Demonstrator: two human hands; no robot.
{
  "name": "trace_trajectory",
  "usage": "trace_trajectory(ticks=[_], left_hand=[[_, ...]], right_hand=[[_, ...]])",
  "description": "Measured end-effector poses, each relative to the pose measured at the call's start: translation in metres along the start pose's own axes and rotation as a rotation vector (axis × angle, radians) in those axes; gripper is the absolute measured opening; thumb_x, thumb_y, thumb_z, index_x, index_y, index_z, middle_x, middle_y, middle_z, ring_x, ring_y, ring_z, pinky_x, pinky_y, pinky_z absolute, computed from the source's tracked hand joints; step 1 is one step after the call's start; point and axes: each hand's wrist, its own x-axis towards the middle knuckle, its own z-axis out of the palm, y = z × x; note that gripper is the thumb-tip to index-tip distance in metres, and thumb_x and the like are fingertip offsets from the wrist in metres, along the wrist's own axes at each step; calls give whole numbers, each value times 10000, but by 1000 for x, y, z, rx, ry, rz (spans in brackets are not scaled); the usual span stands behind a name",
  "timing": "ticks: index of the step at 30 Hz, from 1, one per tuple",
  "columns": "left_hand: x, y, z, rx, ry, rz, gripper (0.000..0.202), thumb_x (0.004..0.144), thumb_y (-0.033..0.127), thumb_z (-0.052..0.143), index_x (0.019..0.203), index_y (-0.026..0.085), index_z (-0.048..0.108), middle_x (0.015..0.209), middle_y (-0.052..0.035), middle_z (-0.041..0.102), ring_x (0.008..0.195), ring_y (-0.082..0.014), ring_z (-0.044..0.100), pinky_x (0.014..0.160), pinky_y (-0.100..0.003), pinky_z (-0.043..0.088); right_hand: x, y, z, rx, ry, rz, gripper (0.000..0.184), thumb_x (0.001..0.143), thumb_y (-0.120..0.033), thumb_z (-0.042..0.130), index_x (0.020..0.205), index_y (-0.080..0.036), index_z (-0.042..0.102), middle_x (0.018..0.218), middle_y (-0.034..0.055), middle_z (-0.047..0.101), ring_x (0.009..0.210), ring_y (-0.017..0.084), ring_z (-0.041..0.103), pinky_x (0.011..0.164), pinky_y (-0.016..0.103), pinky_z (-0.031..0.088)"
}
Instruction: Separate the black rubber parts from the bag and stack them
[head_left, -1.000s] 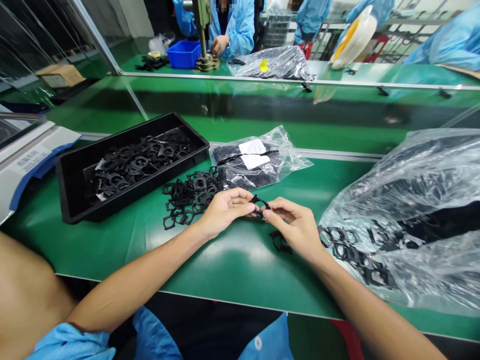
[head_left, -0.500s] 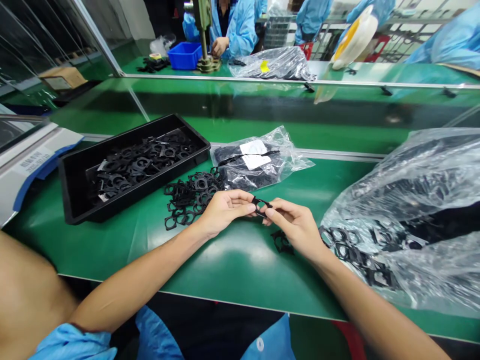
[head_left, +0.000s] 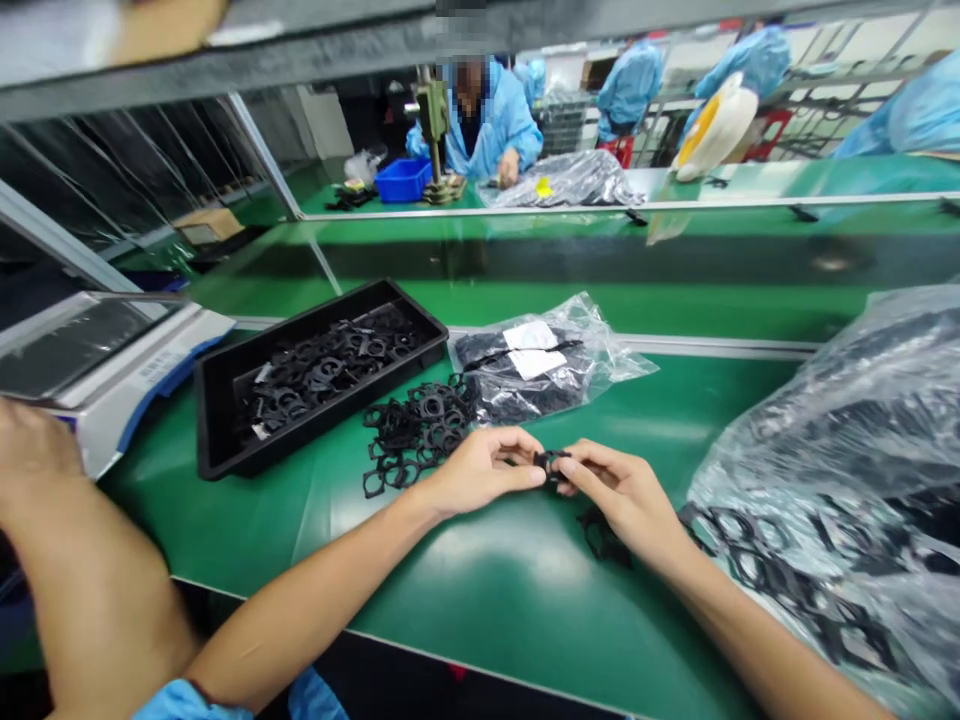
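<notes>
Between my two hands is a small black ring-shaped part (head_left: 552,463), held above the green table. My left hand (head_left: 491,468) pinches its left side between thumb and fingers. The fingers of my right hand (head_left: 611,485) are closed on its right side, and they cover part of it. Below my right wrist, a few similar black parts (head_left: 602,537) lie on the table, partly hidden by the hand. A pile of loose black ring parts (head_left: 420,425) lies to the left of my left hand.
A black tray (head_left: 217,455) of ring parts stands at left, beside a grey-blue machine (head_left: 142,375). Behind the pile lies a labelled clear bag (head_left: 525,370). A large plastic bag (head_left: 847,410) with parts spreads at right. Another person's arm (head_left: 90,570) reaches in at left. A co-worker (head_left: 499,115) sits opposite.
The view has tilted and shifted, so the table sits lower. My hands still hold the black part, now turned more edge-on. The other person's arm at left shows more, its hand near the machine.
</notes>
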Motion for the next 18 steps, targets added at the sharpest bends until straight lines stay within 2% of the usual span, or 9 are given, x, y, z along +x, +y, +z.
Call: trace_trajectory(ticks=[6, 12, 15, 18], left_hand=[[6, -7, 5, -73, 39, -15, 446, 608, 451, 900, 844, 143, 681, 738, -17, 671, 676, -123, 627, 707, -259, 499], [7, -8, 6, -124, 38, -46, 519, 537, 455, 933, 851, 122, 689, 662, -16, 664, 642, -148, 669, 679, -267, 516], [7, -8, 7, -78, 38, -33, 492, 568, 456, 917, 846, 124, 683, 606, 5, 629, 631, -156, 669, 657, -259, 499], [6, -8, 7, 6, 95, 42, 425, 632, 467, 874, 815, 123, 705, 675, -16, 661, 657, -131, 626, 672, -247, 479]], right_hand=[[1, 1, -3, -40, -7, -17, 441, 757, -631, 731, 695, -194, 718, 649, 30, 643, 622, 178, 600, 629, 292, 506], [0, -3, -2, -34, -27, -52, 471, 741, -648, 725, 610, -198, 674, 650, 33, 638, 619, 176, 578, 628, 294, 514], [0, 1, -4, -111, -29, -54, 447, 808, -618, 658, 670, -194, 677, 656, 29, 630, 641, 183, 592, 632, 294, 509], [0, 6, -4, -238, -1, -86, 404, 867, -560, 592, 727, -193, 686, 695, 41, 646, 686, 201, 614, 647, 305, 506]])
